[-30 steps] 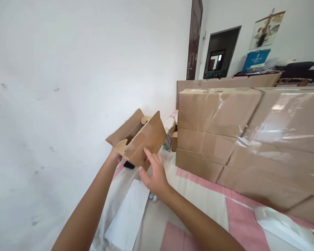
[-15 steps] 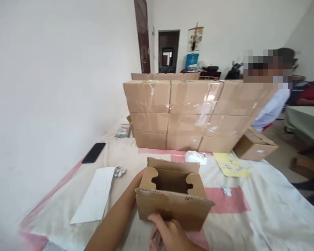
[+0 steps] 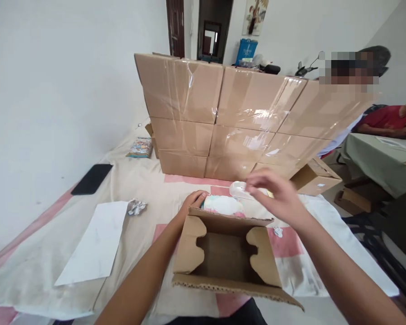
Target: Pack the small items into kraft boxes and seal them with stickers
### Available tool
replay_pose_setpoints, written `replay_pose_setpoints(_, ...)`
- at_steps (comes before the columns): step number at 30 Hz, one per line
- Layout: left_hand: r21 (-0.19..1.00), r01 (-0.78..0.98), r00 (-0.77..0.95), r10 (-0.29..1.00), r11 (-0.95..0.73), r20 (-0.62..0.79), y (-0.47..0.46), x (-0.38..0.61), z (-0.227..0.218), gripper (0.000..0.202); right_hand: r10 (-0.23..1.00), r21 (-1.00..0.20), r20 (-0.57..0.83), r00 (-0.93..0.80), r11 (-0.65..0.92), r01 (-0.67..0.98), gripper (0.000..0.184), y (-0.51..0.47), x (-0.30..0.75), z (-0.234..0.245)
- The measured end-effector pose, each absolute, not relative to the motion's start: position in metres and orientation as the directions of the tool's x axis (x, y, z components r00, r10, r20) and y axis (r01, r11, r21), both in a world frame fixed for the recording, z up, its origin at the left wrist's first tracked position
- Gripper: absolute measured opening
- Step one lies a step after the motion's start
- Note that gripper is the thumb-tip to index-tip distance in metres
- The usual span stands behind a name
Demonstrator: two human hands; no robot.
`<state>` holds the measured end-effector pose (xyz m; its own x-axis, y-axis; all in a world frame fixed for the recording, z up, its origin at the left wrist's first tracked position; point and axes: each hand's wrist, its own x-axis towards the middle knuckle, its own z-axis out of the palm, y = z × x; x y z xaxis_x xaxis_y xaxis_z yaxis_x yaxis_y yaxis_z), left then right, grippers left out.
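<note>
An empty cardboard box point(image 3: 228, 255) stands in front of me with its flaps up. Just behind its far flap lies a rounded white, pastel-patterned item point(image 3: 223, 205), partly hidden by the flap; its kind is unclear. My left hand point(image 3: 195, 199) reaches past the box and grips this item at its left end. Over the far side of the box, my right hand point(image 3: 274, 192) is in the air, slightly blurred, fingers curved and thumb apart, with nothing visible in it. It hovers close to a white tape dispenser point(image 3: 241, 189) and partly covers it.
Stacked, taped cartons point(image 3: 240, 122) form a wall at the back. A black phone point(image 3: 92, 179), white paper point(image 3: 96, 243), crumpled paper point(image 3: 137, 206) and a colourful packet point(image 3: 140, 147) lie on the left. Another carton point(image 3: 316, 177) stands right; a person in red point(image 3: 382, 121) sits beyond.
My right hand has left the box's near side and risen to its far right. My left hand has moved onto the white item. The view has tipped down, showing the box's inside.
</note>
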<state>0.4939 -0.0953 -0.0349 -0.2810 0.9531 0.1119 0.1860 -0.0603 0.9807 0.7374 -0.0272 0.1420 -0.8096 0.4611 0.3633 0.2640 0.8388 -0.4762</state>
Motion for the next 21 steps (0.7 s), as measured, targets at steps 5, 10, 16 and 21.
replay_pose_setpoints(5, 0.984, 0.173, -0.352, 0.931, -0.041, 0.101, -0.095, 0.495, -0.043, 0.05, 0.232, -0.442, -0.209, -0.95, 0.844, 0.304, 0.09, 0.018, 0.687, 0.119)
replay_pose_setpoints(10, 0.988, 0.148, -0.371, 0.923, -0.044, 0.097, -0.098, 0.495, -0.041, 0.052, 0.173, -0.206, -0.278, -0.945, 0.95, 0.235, 0.099, -0.004, 0.674, 0.093)
replay_pose_setpoints(16, 0.994, 0.103, -0.392, 0.916, -0.042, 0.079, -0.099, 0.494, -0.039, 0.049, 0.215, -0.211, -0.229, -0.95, 0.941, 0.264, 0.09, -0.006, 0.691, 0.106)
replay_pose_setpoints(21, 0.996, 0.063, -0.404, 0.912, -0.056, 0.077, -0.097, 0.494, -0.042, 0.048, 0.436, -0.331, 0.19, -0.88, 0.872, 0.36, 0.098, 0.001, 0.715, 0.17)
